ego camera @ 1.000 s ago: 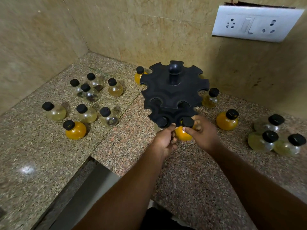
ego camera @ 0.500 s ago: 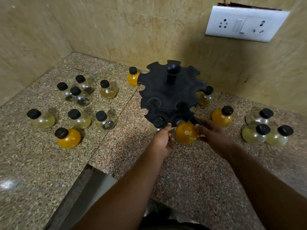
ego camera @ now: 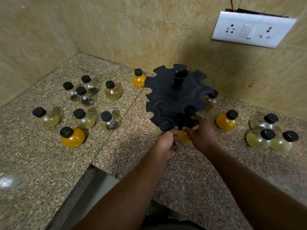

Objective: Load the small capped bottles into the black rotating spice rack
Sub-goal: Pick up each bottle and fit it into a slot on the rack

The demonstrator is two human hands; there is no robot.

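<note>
The black two-tier spice rack [ego camera: 178, 97] stands on the granite counter near the back wall. One capped bottle [ego camera: 164, 125] hangs in a front slot of its lower tier. My left hand [ego camera: 167, 141] pinches the lower tier's front edge beside that bottle. My right hand [ego camera: 201, 133] grips an orange bottle [ego camera: 182, 137] pushed under the lower tier, with its cap hidden by the rack. Several loose bottles stand left of the rack, among them an orange one [ego camera: 73, 137]. Three pale bottles [ego camera: 260, 138] and another orange one [ego camera: 226, 120] stand to the right.
Tiled walls meet in a corner behind the counter. A white switch and socket plate [ego camera: 252, 29] hangs on the right wall. One orange bottle [ego camera: 138, 79] and one pale bottle [ego camera: 211, 100] stand close behind the rack. A gap [ego camera: 93, 188] cuts into the counter's front edge.
My right hand has tilted the orange bottle and pushed it in beneath the lower tier, so its cap is now out of sight. My left hand stays on the rack's edge.
</note>
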